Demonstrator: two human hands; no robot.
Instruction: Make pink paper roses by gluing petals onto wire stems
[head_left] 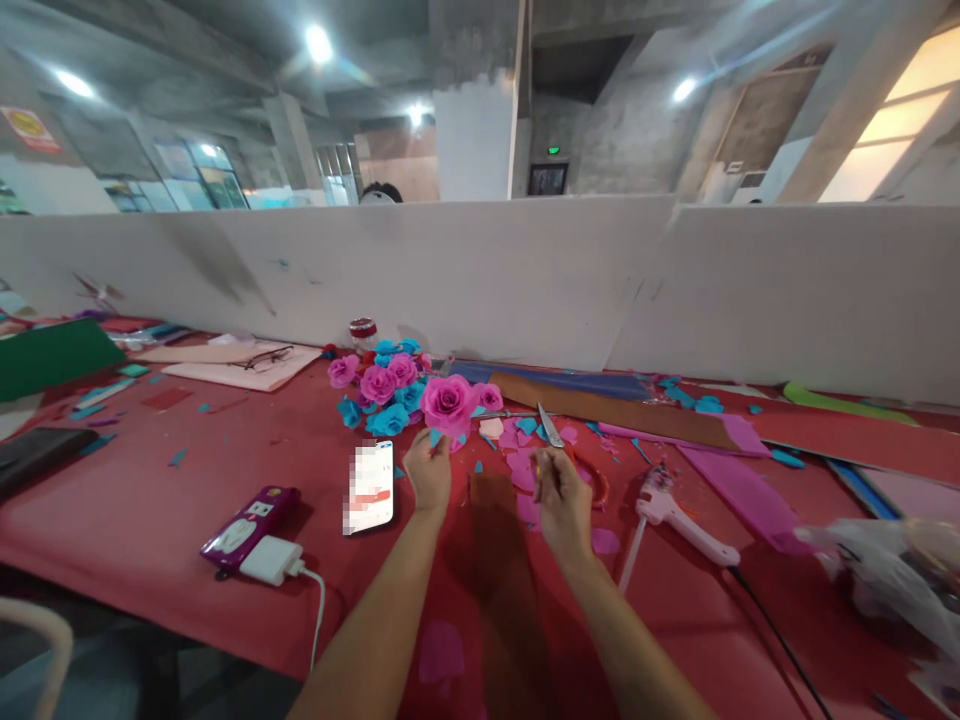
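R hand (561,495) sits w/ fingers curled, tips close together, by the scissors (551,428); can't tell if it grips them. L hand (429,472) pinches the pink rose (450,402) just under its head, in front of the flower bunch (386,385). Rose looks v. light, soft, prob. paper, easily crushed: best held at base/stem, not petals. Bunch crowds its L side; partition (420,270) bounds the far edge, so there's more room up than fwd.
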